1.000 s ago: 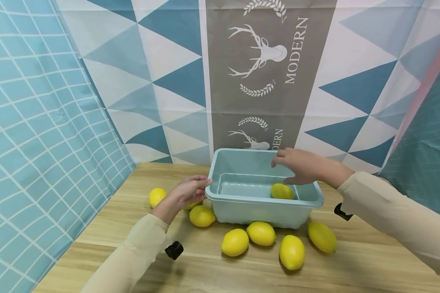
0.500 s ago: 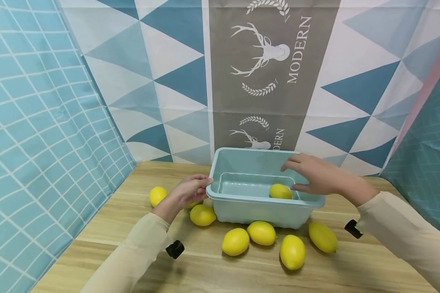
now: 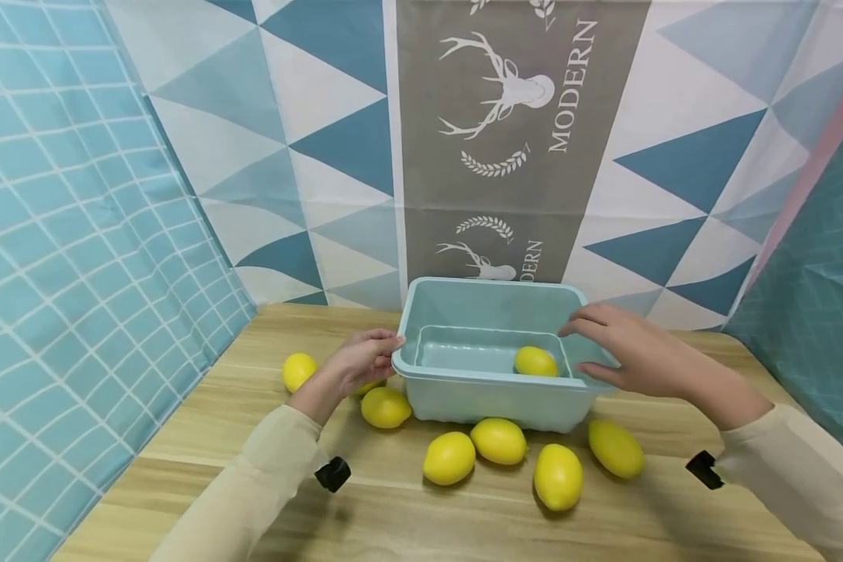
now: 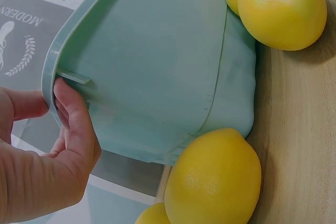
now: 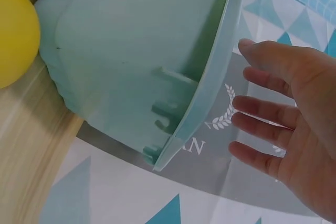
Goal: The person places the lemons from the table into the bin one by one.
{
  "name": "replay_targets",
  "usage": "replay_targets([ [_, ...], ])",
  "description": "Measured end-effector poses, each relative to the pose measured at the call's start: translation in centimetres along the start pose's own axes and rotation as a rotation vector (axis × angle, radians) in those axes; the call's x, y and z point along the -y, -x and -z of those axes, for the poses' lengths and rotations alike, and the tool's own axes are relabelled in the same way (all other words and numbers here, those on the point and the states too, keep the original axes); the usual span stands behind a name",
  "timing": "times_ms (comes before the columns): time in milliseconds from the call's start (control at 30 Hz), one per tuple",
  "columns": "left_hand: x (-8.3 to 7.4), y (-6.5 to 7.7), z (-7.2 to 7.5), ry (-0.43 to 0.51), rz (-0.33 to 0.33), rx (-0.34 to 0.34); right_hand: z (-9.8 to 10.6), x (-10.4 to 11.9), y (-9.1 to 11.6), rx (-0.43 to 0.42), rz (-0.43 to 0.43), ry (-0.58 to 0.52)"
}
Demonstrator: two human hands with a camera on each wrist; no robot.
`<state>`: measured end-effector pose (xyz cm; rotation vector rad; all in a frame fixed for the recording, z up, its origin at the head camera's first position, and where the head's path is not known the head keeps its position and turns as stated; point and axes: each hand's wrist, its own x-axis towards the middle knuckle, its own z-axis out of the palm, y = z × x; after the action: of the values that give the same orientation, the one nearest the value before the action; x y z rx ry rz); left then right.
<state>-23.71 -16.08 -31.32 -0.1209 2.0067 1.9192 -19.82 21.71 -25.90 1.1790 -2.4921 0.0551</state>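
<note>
A light blue plastic bin stands on the wooden table, with one lemon lying inside near its right end. My left hand pinches the bin's left rim, thumb on top and fingers curled beneath, as the left wrist view also shows. Over the right end of the bin hovers my right hand, holding nothing, its fingers spread and slightly bent. In the right wrist view those fingers are apart from the rim. Below my left hand, a lemon sits against the bin's side.
Several lemons lie around the bin: a lemon and another lemon in front, a lemon nearer me, and a lemon at the right. More lemons, including one lemon, are at the left. Patterned cloth hangs behind.
My right hand has drawn back to the right, away from the lemon in the bin, to over the bin's right end. My left hand keeps its grip on the left rim.
</note>
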Motion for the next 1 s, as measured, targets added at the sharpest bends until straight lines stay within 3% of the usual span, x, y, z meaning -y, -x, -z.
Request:
replay_targets([
  [633, -0.1, 0.0, 0.2, 0.008, -0.017, 0.023, 0.8, -1.2, 5.0, -0.126, -0.047, 0.035],
  [1000, -0.1, 0.1, 0.0, 0.005, -0.005, 0.016, -0.2, -1.9, 7.5, -0.097, -0.115, 0.089],
])
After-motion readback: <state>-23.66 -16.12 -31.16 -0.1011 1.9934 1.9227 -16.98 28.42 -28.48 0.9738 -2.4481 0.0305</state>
